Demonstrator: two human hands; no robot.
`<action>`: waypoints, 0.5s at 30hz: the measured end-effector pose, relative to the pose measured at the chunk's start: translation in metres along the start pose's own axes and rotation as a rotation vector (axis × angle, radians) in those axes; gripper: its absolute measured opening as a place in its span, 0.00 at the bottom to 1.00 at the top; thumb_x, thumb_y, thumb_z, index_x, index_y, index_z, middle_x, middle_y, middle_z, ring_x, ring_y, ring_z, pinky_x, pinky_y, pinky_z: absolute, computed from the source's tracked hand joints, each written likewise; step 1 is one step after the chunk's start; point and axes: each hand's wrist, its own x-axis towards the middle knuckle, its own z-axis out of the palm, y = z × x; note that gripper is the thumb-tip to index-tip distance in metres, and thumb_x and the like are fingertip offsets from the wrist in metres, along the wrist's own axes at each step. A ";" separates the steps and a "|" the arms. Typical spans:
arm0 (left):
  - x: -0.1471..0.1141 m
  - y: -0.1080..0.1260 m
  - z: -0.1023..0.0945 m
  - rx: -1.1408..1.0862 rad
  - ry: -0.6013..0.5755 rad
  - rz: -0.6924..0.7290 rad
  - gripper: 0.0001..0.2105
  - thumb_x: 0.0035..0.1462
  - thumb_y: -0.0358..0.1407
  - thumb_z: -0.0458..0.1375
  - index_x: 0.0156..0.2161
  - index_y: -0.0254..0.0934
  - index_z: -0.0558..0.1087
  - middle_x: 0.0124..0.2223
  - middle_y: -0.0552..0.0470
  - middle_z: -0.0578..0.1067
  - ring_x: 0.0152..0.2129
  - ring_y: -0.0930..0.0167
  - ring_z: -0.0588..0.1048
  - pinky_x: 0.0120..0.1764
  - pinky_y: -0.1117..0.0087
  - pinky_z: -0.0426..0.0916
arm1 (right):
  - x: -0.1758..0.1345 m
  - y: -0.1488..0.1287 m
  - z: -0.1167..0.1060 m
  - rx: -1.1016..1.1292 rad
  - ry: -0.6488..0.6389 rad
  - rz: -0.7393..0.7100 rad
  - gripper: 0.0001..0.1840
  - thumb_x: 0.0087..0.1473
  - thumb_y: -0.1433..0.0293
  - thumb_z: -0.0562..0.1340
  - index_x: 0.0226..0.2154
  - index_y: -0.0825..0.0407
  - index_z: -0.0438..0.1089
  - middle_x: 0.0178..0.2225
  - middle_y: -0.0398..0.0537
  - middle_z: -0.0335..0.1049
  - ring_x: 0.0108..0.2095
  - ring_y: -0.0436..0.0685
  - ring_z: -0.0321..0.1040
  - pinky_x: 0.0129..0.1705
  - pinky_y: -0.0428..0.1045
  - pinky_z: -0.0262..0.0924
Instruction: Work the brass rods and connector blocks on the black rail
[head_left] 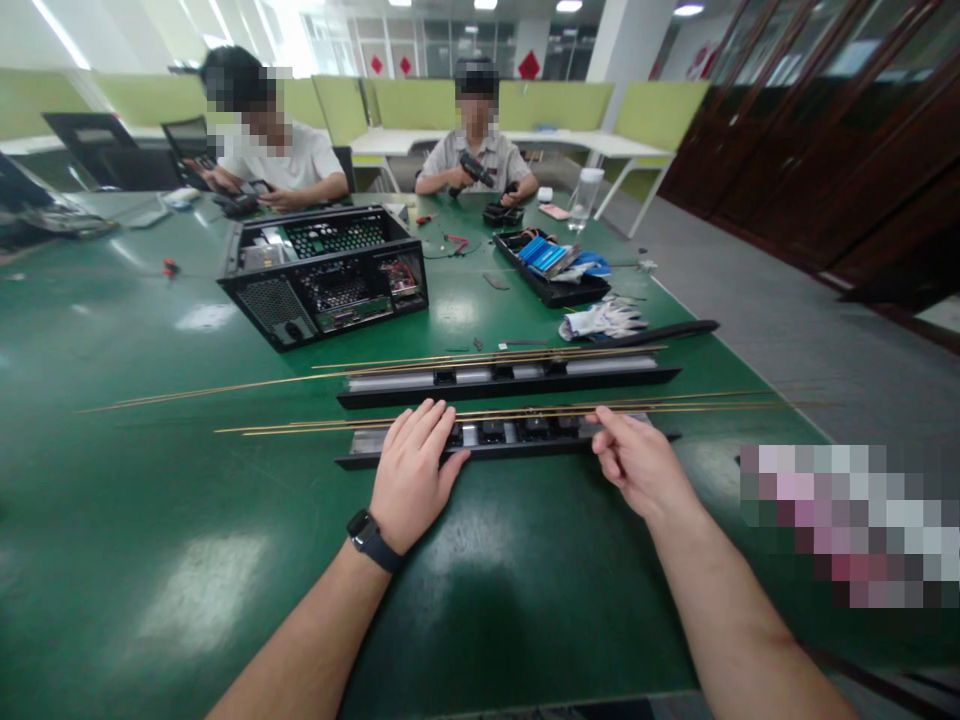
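Note:
Across the near black rail (517, 457), with its grey channel and dark blocks, lie several thin brass-coloured rods (300, 429) that stick out past both ends. My left hand (416, 465), a dark watch on its wrist, rests flat on the left part of this rail and its rods, fingers stretched out. Toward the rail's right end, my right hand (637, 460) has its fingers curled, with thumb and forefinger pinched on a thin rod. Just behind lies a second, similar rail (510, 382), with more thin rods (210, 388) along its top.
A black computer case (326, 275) stands back left on the green table (480, 590). Behind the rails are work gloves (604, 318), a black tray (570, 293) and a clear bottle (585, 200). Two people sit opposite, one holding a power drill (476, 170).

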 end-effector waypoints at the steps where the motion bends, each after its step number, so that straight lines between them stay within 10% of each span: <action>1: 0.000 0.000 0.000 0.001 -0.001 0.000 0.24 0.68 0.41 0.58 0.66 0.38 0.67 0.65 0.41 0.73 0.65 0.56 0.68 0.66 0.48 0.62 | 0.000 0.000 0.000 0.001 0.000 0.000 0.24 0.48 0.52 0.74 0.35 0.56 0.75 0.17 0.41 0.68 0.09 0.44 0.51 0.08 0.40 0.38; 15: -0.001 0.000 0.001 -0.001 0.010 0.006 0.24 0.68 0.41 0.57 0.66 0.38 0.67 0.65 0.41 0.73 0.65 0.55 0.68 0.66 0.47 0.62 | 0.000 0.001 0.005 0.027 -0.009 0.015 0.23 0.48 0.53 0.74 0.34 0.55 0.74 0.18 0.40 0.67 0.10 0.44 0.51 0.08 0.40 0.39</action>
